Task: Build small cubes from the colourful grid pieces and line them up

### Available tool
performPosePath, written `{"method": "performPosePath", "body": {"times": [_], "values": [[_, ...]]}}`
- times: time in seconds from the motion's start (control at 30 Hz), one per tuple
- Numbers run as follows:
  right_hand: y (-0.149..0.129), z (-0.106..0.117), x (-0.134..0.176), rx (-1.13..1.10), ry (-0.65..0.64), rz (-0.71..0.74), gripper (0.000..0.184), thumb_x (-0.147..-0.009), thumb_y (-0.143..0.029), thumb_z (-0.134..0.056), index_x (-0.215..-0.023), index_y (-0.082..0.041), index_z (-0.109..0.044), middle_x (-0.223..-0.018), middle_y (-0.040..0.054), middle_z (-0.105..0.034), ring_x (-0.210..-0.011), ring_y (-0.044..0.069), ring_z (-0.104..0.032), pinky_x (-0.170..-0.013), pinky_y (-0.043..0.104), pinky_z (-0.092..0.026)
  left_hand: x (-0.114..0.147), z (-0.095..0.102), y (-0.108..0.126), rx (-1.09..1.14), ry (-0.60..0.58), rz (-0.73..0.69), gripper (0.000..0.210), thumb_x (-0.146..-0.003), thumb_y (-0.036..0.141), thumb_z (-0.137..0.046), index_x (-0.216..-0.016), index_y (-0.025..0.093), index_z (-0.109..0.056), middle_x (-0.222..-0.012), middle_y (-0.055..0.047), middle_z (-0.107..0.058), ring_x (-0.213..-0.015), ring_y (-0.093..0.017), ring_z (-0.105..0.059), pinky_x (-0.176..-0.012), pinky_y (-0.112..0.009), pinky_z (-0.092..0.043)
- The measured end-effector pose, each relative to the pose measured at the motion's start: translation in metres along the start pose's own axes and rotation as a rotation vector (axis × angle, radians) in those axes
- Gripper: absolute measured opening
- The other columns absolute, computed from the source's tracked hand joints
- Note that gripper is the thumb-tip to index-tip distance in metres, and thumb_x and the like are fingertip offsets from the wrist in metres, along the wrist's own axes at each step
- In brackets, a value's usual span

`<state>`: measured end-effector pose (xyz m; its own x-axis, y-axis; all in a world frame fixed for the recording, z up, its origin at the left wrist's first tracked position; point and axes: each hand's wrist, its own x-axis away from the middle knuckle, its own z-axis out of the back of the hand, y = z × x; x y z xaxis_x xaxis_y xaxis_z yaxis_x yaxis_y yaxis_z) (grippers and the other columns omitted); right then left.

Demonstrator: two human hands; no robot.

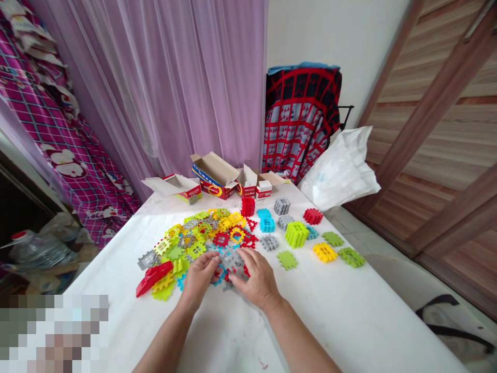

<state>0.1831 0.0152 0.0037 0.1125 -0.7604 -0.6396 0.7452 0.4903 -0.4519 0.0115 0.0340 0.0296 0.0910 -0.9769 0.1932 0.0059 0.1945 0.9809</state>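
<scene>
My left hand (200, 277) is at the front of a pile of toothed plastic building pieces. Its thumb and fingertips are pinched together; what lies between them is too small to make out. Beside it, my right hand (259, 280) curls its thumb and fingers around a grey toothed building piece (232, 257). Red and blue pieces show under and between the hands, partly hidden by the fingers. The mixed pile (197, 235) of yellow, green, grey and red pieces spreads behind and left of my hands. A red boat-shaped piece (154, 278) rests at its left front.
Sorted stacks stand to the right, among them a lime-green stack (296, 235), a red stack (248, 207) and a yellow stack (324, 253). Opened cardboard boxes (215, 173) line the back edge of the white table (310, 311). A white bag (337, 168) is at the back right.
</scene>
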Motion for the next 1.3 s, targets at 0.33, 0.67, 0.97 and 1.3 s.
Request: {"method": "performPosePath", "body": {"times": [0.33,0.67,0.97,1.3], "values": [[0.0,0.0,-0.001,0.018,0.015,-0.029,0.045,-0.076,-0.029,-0.064,-0.119,-0.017,-0.063,-0.114,0.0113,-0.067,-0.104,0.024,-0.062,-0.094,0.037,-0.051,0.003,-0.003,0.001,0.014,-0.038,-0.016,0.064,-0.055,0.065,-0.074,-0.095,0.017,-0.062,-0.062,0.002,-0.062,-0.055,-0.013,-0.061,-0.041,-0.019,-0.04],[0.001,0.004,-0.003,0.042,0.078,-0.035,0.034,-0.078,-0.031,-0.062,-0.109,-0.018,-0.063,-0.106,0.0104,-0.069,-0.099,0.023,-0.064,-0.091,0.035,-0.051,0.005,-0.001,-0.002,-0.035,-0.062,-0.053,0.069,-0.059,0.067,-0.07,-0.106,0.017,-0.059,-0.084,-0.005,-0.07,-0.066,-0.017,-0.066,-0.038,-0.02,-0.043],[0.071,0.028,-0.006,0.396,0.27,-0.364,0.034,-0.084,-0.045,-0.054,-0.1,-0.017,-0.067,-0.091,0.0114,-0.071,-0.087,0.024,-0.062,-0.079,0.033,-0.048,0.009,0.007,-0.006,-0.105,0.043,-0.153,0.071,-0.064,0.071,-0.061,-0.112,0.018,-0.058,-0.098,-0.01,-0.071,-0.067,-0.017,-0.068,-0.038,-0.022,-0.047],[0.079,0.021,-0.003,0.496,0.214,-0.401,0.031,-0.082,-0.042,-0.056,-0.096,-0.017,-0.068,-0.087,0.0107,-0.07,-0.085,0.025,-0.06,-0.077,0.033,-0.045,0.008,0.014,-0.014,-0.064,0.07,-0.214,0.063,-0.067,0.065,-0.065,-0.11,0.019,-0.062,-0.093,-0.009,-0.073,-0.067,-0.019,-0.069,-0.04,-0.023,-0.049]]}}
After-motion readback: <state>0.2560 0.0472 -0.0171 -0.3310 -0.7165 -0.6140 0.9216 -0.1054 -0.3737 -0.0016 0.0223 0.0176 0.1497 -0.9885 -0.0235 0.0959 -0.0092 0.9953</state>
